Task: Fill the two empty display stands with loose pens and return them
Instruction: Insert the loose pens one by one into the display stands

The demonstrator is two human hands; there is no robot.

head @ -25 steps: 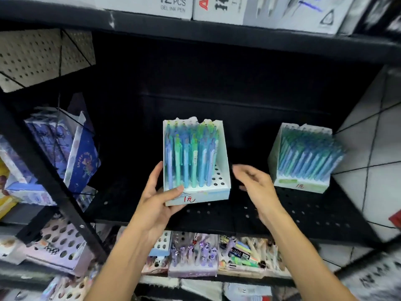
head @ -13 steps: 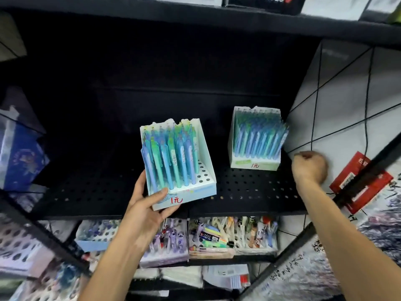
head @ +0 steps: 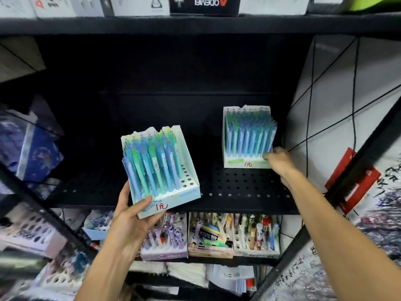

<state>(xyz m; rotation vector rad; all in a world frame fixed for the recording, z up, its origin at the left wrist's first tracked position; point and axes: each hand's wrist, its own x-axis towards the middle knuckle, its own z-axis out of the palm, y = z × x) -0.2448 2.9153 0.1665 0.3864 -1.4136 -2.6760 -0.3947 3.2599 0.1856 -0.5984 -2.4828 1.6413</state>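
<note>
Since half a sec ago the right hand (head: 280,160) has come in from out by the wall to the front right corner of the far display stand (head: 247,137), which sits on the black shelf (head: 238,190); the left hand (head: 134,216) still carries the near display stand (head: 160,170), a bit higher in view now. Progress, as I judge it: both stands are loaded w/ blue-green pens (head: 152,164), so filling looks done; far one is returned, near one isn't set down yet, its base tilted and hanging at the shelf's front edge. Left: seat it beside the other, maybe square up the far one. Left hand clamps the near stand's front left corner, thumb on the front face, fingers under the base. Right hand's fingers reach fwd and touch the far stand's lower front; blurred, so can't tell whether they pinch it or just push.
</note>
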